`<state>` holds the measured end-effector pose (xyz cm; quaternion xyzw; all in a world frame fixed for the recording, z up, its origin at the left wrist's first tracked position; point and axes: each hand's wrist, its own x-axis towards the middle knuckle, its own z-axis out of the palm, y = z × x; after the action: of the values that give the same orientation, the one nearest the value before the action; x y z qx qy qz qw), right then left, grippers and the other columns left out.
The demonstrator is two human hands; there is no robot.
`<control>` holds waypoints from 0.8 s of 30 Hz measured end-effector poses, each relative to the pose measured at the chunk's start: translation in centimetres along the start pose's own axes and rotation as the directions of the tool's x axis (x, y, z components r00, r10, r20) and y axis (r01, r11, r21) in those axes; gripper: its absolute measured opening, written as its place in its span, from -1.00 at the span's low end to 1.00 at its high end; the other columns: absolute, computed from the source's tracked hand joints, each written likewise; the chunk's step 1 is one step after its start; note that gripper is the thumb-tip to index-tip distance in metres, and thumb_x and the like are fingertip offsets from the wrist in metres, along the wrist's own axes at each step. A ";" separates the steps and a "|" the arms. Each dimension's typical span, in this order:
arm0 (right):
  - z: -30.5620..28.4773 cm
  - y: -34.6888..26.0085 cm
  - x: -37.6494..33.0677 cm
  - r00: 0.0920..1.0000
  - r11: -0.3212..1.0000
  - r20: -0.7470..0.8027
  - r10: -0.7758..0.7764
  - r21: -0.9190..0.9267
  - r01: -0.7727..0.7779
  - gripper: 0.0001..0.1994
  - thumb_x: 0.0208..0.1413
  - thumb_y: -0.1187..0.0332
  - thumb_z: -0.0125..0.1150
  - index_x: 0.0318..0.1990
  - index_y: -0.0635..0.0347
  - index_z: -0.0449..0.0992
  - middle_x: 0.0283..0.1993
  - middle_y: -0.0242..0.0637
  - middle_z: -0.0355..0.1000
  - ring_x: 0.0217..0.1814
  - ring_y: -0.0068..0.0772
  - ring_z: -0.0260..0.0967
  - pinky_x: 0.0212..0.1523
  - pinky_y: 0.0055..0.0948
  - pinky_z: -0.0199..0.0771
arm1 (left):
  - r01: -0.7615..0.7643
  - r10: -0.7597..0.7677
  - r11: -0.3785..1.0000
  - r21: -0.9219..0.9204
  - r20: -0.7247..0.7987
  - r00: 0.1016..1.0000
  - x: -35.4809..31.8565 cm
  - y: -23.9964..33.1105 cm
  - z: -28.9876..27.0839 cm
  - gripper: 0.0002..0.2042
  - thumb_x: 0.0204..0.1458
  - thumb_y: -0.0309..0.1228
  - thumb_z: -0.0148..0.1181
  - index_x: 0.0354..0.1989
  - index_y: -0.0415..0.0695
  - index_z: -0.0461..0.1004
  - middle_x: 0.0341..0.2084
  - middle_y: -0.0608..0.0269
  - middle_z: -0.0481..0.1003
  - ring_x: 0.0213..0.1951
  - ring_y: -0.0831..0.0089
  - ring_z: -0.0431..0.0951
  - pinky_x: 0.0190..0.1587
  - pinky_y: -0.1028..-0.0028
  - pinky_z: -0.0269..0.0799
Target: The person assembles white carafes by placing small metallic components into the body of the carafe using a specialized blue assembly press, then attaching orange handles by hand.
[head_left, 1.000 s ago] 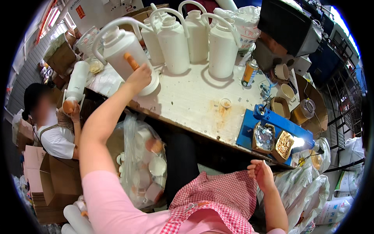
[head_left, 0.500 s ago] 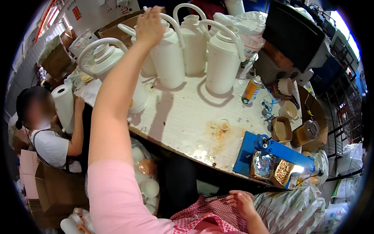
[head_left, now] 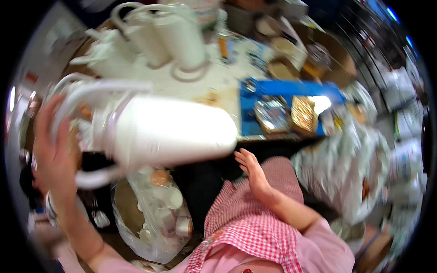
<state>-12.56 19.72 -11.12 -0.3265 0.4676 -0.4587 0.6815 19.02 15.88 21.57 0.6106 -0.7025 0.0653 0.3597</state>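
A white thermos jug [head_left: 168, 129] with a big curved handle lies on its side in the air before me, over the table's near edge. My left hand [head_left: 54, 141] is closed round its handle at the left; the fingers are partly blurred. At the jug's base end, my right hand [head_left: 256, 175] is open with fingers stretched, close to it but seemingly apart. More white jugs [head_left: 180, 38] stand at the far left of the white table [head_left: 218, 86], smeared by motion.
A blue hand press [head_left: 296, 88] with a lit lamp sits at the right, beside boxes of silver parts [head_left: 271, 113] and golden parts [head_left: 303, 113]. A spray can [head_left: 224, 48] stands farther back. Below are a bag of white cups [head_left: 173, 198] and a big plastic sack [head_left: 346, 159].
My left hand has come back from the far jugs with one jug, now tipped sideways before me. My right hand has risen toward its base. The view has turned rightward.
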 end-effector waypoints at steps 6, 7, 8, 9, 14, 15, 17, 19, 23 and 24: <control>-6.8 2.0 -7.4 0.983 0.993 -0.142 0.119 0.007 -0.119 -0.49 0.33 -0.03 0.07 -0.05 0.36 0.54 -0.24 -0.29 0.54 -0.28 -0.51 0.45 -0.23 -0.48 0.48 | 0.181 -0.273 0.930 0.321 0.271 0.923 -14.2 -4.7 5.7 -0.71 0.09 -0.63 0.12 -0.01 -0.20 0.52 0.05 0.05 0.50 0.05 0.12 0.51 0.12 0.31 0.43; -8.5 2.0 -7.9 0.929 0.962 -0.281 0.239 -0.061 -0.266 -0.52 0.32 0.00 0.11 -0.07 0.38 0.55 -0.28 -0.27 0.54 -0.31 -0.51 0.45 -0.28 -0.47 0.48 | -0.143 0.002 0.891 0.431 0.311 0.951 -17.3 -6.2 9.0 -0.73 0.05 -0.54 0.17 -0.04 -0.17 0.54 0.00 0.04 0.51 0.10 0.05 0.47 0.20 0.20 0.35; -11.4 4.4 -7.6 0.931 0.969 -0.302 0.206 -0.070 -0.237 -0.53 0.31 0.01 0.13 -0.13 0.37 0.57 -0.33 -0.26 0.54 -0.36 -0.49 0.45 -0.32 -0.46 0.47 | -0.170 0.071 0.948 0.269 0.343 0.937 -19.6 -5.8 11.8 -0.75 0.10 -0.42 0.18 -0.05 -0.17 0.54 0.00 0.03 0.52 0.12 0.05 0.45 0.26 0.18 0.27; -13.7 3.7 -7.2 0.975 0.925 -0.214 0.058 -0.355 -0.133 -0.57 0.30 0.06 0.15 -0.17 0.37 0.59 -0.35 -0.26 0.54 -0.38 -0.49 0.45 -0.34 -0.46 0.46 | -0.012 0.000 0.999 0.031 0.360 0.933 -21.9 -5.4 13.8 -0.77 0.19 -0.36 0.11 -0.05 -0.17 0.54 0.00 0.01 0.52 0.11 0.03 0.46 0.25 0.22 0.29; -16.3 -8.4 -1.5 0.873 0.748 -0.220 -0.435 -0.628 0.214 -0.80 0.22 0.34 0.20 -0.26 0.32 0.63 -0.43 -0.24 0.52 -0.39 -0.52 0.45 -0.31 -0.45 0.45 | 0.638 -0.448 0.734 -0.233 0.541 0.712 -25.0 -2.7 14.2 -0.64 0.32 -0.25 -0.02 0.16 -0.21 0.37 0.08 0.03 0.43 0.16 0.22 0.40 0.26 0.32 0.21; -16.5 -10.2 0.8 0.833 0.677 -0.184 -0.522 -0.684 0.273 -0.80 0.21 0.33 0.20 -0.27 0.30 0.63 -0.43 -0.24 0.54 -0.39 -0.45 0.48 -0.31 -0.40 0.47 | 0.665 -0.434 0.693 -0.280 0.575 0.694 -25.1 -3.0 14.1 -0.57 0.32 -0.22 -0.02 0.24 -0.22 0.28 0.13 0.03 0.37 0.19 0.25 0.35 0.27 0.32 0.19; -17.0 -12.8 5.3 0.715 0.368 -0.074 -0.695 -0.891 0.266 -0.81 0.18 0.30 0.21 -0.29 0.24 0.64 -0.42 -0.23 0.56 -0.37 -0.29 0.53 -0.31 -0.30 0.50 | 0.693 -0.406 0.635 -0.342 0.616 0.676 -24.6 -2.2 14.2 -0.53 0.33 -0.17 -0.07 0.28 -0.21 0.21 0.17 0.04 0.32 0.22 0.25 0.31 0.29 0.31 0.16; -17.1 -13.3 9.1 0.656 0.112 0.031 -0.754 -0.978 0.174 -0.81 0.17 0.28 0.22 -0.31 0.20 0.65 -0.41 -0.22 0.58 -0.35 -0.20 0.56 -0.30 -0.25 0.52 | 0.708 -0.389 0.625 -0.328 0.656 0.647 -23.0 -0.4 14.4 -0.37 0.27 0.01 -0.02 0.32 -0.24 0.11 0.19 0.01 0.27 0.23 0.23 0.28 0.32 0.28 0.11; -17.5 -12.1 13.3 0.787 -0.199 -0.017 -0.616 -0.964 -0.176 -0.80 0.13 0.18 0.26 -0.31 0.07 0.65 -0.37 -0.19 0.59 -0.26 -0.07 0.58 -0.26 -0.18 0.56 | 0.705 -0.447 0.652 -0.279 0.609 0.655 -23.2 -0.1 15.3 -0.28 0.19 0.06 0.10 0.31 -0.26 0.11 0.18 -0.02 0.27 0.22 0.20 0.29 0.31 0.28 0.12; -17.4 -12.0 13.7 0.817 -0.237 -0.056 -0.574 -0.944 -0.232 -0.80 0.12 0.15 0.27 -0.29 0.04 0.65 -0.37 -0.20 0.59 -0.25 -0.09 0.59 -0.25 -0.18 0.57 | 0.713 -0.453 0.642 -0.281 0.612 0.649 -23.0 -0.2 15.5 -0.32 0.18 -0.04 0.12 0.32 -0.26 0.10 0.19 -0.06 0.27 0.22 0.16 0.30 0.31 0.25 0.14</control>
<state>-30.77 2.31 -11.34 -0.6601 0.7436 -0.0857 -0.0626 12.54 26.29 -3.29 0.6902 -0.5144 -0.3991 0.3159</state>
